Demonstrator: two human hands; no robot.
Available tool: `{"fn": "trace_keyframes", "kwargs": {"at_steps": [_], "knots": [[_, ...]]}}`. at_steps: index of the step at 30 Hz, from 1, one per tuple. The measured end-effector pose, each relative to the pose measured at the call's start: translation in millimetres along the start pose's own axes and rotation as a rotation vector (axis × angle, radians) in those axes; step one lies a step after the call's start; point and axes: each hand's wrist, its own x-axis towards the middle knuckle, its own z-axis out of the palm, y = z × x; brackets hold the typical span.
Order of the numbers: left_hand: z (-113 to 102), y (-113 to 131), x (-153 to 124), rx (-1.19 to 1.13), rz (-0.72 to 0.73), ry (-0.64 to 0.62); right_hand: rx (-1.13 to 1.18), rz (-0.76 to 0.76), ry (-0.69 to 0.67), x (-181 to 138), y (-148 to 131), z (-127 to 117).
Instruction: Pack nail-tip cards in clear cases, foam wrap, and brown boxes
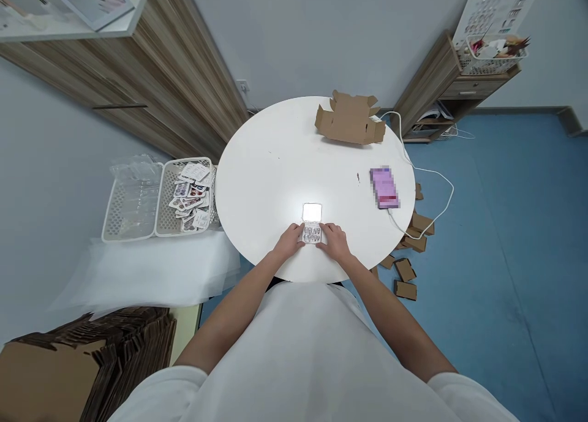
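Observation:
A small clear plastic case with its lid swung up lies on the white round table, near the edge closest to me. Rows of small silvery pieces sit inside it, too small to name surely. My left hand grips the case's left side, thumb along the edge and fingers curled. On the opposite side, my right hand holds it the same way. Farther back on the table lies an unfolded brown cardboard box. To the right is a blurred purple phone-like object with a white cable.
White baskets stand left of the table; one holds printed cards, the other clear plastic bags. Translucent sheets lie below them, near stacked flat cardboard. Small brown boxes are on the blue floor, right. A white cable hangs off the table.

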Motion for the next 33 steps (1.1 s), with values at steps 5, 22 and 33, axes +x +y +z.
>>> {"fn": "trace_keyframes", "kwargs": {"at_steps": [5,22,33], "knots": [[0,0,0,-0.011,0.027,0.02,0.031,0.021,0.009,-1,-1,2],[11,6,-15,-0.466,-0.211,0.211,0.734,0.336,-0.022,-3,3,-8],[15,19,-26,-0.816,-0.291,0.309,0.856,0.291,0.013,-6,-12,-14]]}}
